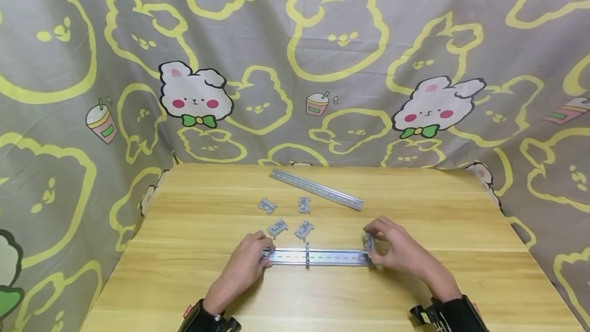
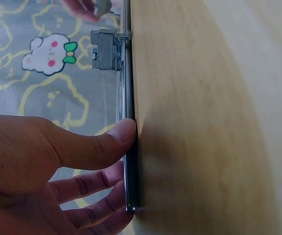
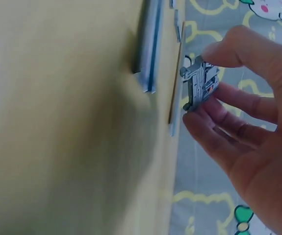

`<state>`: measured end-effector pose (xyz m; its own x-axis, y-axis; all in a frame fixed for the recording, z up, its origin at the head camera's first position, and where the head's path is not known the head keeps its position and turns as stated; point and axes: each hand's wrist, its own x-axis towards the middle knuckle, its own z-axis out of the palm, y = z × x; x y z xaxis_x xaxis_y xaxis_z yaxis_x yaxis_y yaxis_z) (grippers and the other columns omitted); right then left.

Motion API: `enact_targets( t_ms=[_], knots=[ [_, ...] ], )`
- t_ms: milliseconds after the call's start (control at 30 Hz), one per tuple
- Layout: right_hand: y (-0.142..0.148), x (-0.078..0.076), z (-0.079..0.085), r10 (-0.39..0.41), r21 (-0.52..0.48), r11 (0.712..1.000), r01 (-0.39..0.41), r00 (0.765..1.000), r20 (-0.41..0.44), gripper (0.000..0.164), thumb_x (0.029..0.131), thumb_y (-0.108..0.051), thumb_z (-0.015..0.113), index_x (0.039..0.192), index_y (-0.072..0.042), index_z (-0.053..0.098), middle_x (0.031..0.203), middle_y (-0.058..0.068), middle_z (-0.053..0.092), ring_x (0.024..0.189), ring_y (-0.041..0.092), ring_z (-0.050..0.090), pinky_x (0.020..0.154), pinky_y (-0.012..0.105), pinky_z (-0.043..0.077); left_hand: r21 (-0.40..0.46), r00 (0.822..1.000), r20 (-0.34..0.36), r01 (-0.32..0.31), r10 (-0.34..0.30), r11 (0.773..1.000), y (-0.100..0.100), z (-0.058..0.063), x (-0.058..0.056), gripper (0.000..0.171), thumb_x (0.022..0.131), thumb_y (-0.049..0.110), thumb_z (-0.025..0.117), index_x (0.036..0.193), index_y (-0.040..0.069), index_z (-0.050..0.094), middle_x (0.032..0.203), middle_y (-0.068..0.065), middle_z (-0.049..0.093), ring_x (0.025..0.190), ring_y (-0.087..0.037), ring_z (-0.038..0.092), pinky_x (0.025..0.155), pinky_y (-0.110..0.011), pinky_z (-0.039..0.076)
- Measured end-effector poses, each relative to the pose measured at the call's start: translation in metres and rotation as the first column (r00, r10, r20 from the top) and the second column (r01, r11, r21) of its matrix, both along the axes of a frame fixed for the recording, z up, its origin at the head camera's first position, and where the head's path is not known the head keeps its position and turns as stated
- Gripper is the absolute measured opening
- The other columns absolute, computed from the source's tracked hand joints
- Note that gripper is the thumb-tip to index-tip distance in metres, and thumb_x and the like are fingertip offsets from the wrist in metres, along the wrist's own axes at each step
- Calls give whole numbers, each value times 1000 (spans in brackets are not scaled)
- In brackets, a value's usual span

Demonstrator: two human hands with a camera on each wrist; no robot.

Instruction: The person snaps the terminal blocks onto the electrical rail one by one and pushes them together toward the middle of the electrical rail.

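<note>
A slotted metal DIN rail (image 1: 338, 257) lies crosswise near the middle of the table. My left hand (image 1: 245, 262) grips its left end, thumb on the near edge and fingers on the far side. One grey terminal block (image 1: 307, 255) stands upright on the rail, left of its centre; the left wrist view shows this mounted block (image 2: 106, 50) from the side. Over the rail's right end, my right hand (image 1: 400, 249) pinches another grey terminal block (image 1: 369, 242) between thumb and fingers. In the right wrist view, this held block (image 3: 199, 84) is apart from the rail (image 3: 150, 49).
Beyond the rail, several loose grey terminal blocks (image 1: 277, 228) lie flat on the wooden table (image 1: 193, 214). A second DIN rail (image 1: 318, 189) lies slanted farther back. A patterned curtain (image 1: 258, 40) hangs behind and beside the table.
</note>
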<state>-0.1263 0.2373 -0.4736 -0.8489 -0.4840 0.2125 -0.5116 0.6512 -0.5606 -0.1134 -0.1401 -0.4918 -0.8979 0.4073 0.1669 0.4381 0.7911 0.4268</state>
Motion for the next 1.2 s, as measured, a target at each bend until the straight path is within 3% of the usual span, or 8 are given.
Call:
enact_targets(
  t_ms=[267, 600, 1200],
  knots=[
    [13, 11, -12, 5, -75, 997, -3, 1000, 25, 48, 63, 0, 79, 108, 1, 62, 105, 8, 65, 98, 23, 63, 85, 39, 58, 1, 1000, 9, -7, 7, 1000, 1, 1, 1, 26, 69, 6, 83, 94, 5, 74, 93, -7, 65, 83, -23, 58, 74, -40, 57],
    [21, 16, -14, 79, -246, 969, -32, 980, 181, 49, 65, 13, 76, 110, 8, 58, 108, 17, 63, 101, 33, 63, 88, 40, 55, 6, 1000, 5, -5, 5, 1000, 1, 1, 1, 27, 68, 6, 83, 93, 6, 74, 93, -7, 65, 82, -22, 58, 73, -39, 57],
    [25, 19, -20, 39, -232, 973, 20, 969, 246, 49, 68, 6, 80, 113, 1, 61, 112, 12, 64, 106, 30, 63, 90, 35, 54, 5, 1000, 16, -11, 11, 1000, 1, 1, 1, 28, 68, 8, 83, 94, 5, 74, 93, -6, 66, 81, -20, 57, 72, -37, 56]
  ],
)
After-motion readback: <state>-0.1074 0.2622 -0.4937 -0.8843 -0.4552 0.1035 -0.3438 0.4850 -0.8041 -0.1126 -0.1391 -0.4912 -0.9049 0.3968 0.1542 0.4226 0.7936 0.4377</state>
